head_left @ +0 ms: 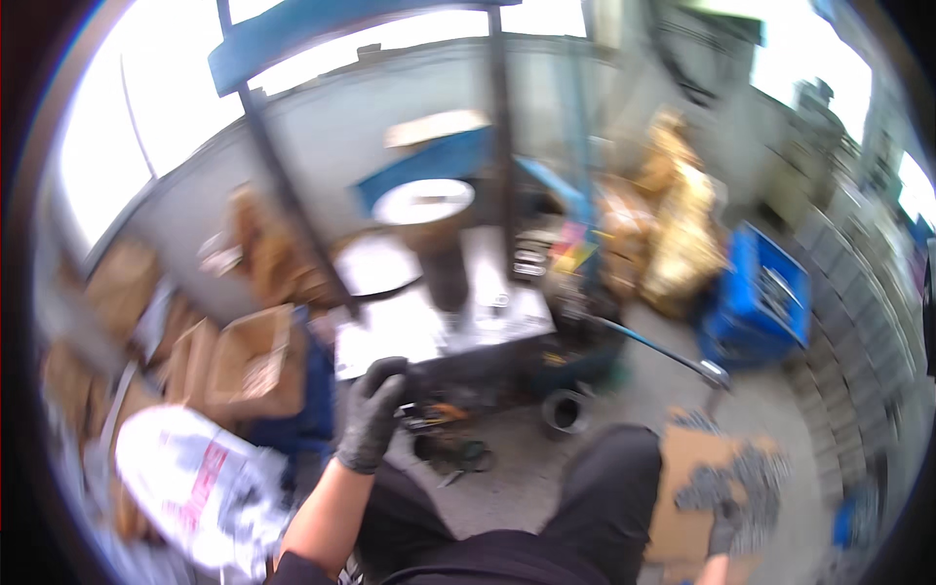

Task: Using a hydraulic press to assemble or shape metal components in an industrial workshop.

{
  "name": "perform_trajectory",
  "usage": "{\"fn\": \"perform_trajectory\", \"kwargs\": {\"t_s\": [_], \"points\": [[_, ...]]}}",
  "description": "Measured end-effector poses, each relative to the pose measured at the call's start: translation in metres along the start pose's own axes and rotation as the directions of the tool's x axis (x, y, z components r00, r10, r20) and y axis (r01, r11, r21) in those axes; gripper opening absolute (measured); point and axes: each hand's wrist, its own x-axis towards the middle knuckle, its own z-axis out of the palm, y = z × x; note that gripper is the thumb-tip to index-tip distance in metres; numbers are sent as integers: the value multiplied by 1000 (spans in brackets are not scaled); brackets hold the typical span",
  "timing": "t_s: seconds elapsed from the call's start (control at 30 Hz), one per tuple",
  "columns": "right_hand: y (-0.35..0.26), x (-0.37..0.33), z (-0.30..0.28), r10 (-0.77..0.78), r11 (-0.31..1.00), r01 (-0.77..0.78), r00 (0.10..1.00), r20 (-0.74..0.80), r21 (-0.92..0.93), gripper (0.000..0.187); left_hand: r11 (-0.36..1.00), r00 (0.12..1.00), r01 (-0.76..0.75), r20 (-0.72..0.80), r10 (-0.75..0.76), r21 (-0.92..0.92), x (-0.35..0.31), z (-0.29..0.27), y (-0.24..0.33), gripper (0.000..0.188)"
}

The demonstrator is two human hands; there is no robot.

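My left hand, in a dark grey glove, is raised by the front edge of a press's pale metal table. Its fingers are loosely bent and slightly apart, and nothing shows in them. On the table stands a dark upright column with a round white top. Low on the right, my gloved right hand reaches down to a pile of small grey flat parts. They lie on a cardboard sheet on the floor. Blur hides whether its fingers hold a part.
Cardboard boxes and a white sack stand left. A blue bar juts out right of the table. Farther right are a blue crate and stacked grey blocks. A metal ring-shaped piece lies between my knees and the press.
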Motion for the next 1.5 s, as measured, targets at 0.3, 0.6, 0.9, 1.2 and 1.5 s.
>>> {"fn": "perform_trajectory", "kwargs": {"t_s": [0.3,0.6,0.9,1.2,1.5], "points": [[-406,120,221,-365,784,621,481,797,-16,43,936,723,297,-684,-91,189,-193,-242,-40,32],[-428,44,389,-164,797,585,-25,986,147,28,542,160,840,-956,-247,0,-450,-250,-203,31],[-451,54,381,64,811,579,46,997,-79,36,277,295,946,-802,-519,168,-433,-198,-296,46],[-429,69,371,82,716,682,131,988,-150,43,-65,365,770,-521,-772,634,-355,-221,-373,49],[-493,22,349,-145,669,742,180,973,-38,40,142,526,819,-630,-571,556,-352,-200,-327,24]]}}
